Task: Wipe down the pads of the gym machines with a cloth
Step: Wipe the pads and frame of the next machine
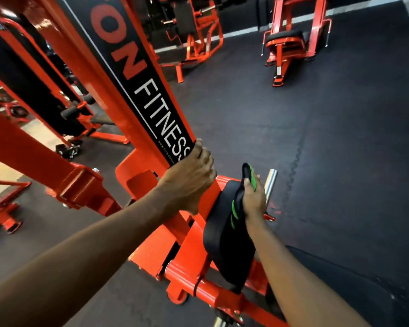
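Seen from the person's head, looking down along two bare forearms in a gym of orange-framed machines. The left hand (189, 178) grips a slanted orange upright post (118, 95), its fingers (200, 149) close together and curled round the edge of the post's black panel, which carries the word "FITNESS" in white.

The right hand (254, 197) holds a black cloth with green stripes (236, 208), fingers curled round the bunched fabric and the thumb pinning it. The cloth lies against the upper end of a black pad (222, 246), which is mounted on the orange frame just right of the post. One end of the cloth sticks up above the hand.

A chrome peg (270, 182) stands just beside the right hand. Dark rubber floor (328, 149) mats stretch beyond to another orange machine (283, 43).
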A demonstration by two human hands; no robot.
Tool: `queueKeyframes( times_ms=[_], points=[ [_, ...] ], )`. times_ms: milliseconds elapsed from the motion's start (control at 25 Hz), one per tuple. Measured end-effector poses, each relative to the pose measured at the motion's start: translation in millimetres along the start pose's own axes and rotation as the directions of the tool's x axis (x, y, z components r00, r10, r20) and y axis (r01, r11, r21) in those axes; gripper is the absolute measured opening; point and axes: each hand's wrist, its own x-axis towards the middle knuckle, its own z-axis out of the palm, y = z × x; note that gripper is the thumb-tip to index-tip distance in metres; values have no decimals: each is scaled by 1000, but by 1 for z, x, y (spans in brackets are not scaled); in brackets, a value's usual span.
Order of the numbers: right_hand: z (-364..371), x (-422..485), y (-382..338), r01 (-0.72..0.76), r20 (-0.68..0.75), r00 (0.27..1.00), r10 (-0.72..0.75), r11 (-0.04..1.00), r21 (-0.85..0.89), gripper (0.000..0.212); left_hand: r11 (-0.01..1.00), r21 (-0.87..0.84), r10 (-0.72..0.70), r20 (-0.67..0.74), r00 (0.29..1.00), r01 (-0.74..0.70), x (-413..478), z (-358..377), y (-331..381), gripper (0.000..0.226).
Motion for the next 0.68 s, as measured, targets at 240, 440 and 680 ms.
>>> queueKeyframes(
  times_ms=[240,440,680],
  points=[
    [-9,-138,5,219,7,976,-219,976,14,63,995,-93,33,-60,998,-39,1,-3,0,109],
    [-5,-69,7,77,-30,997,-76,996,45,70,996,-72,40,-66,997,-45,2,-2,1,113],
    [-7,-33,-2,-15,-46,999,21,993,115,57,997,-57,52,-49,997,-55,0,-5,1,115]
  ],
)
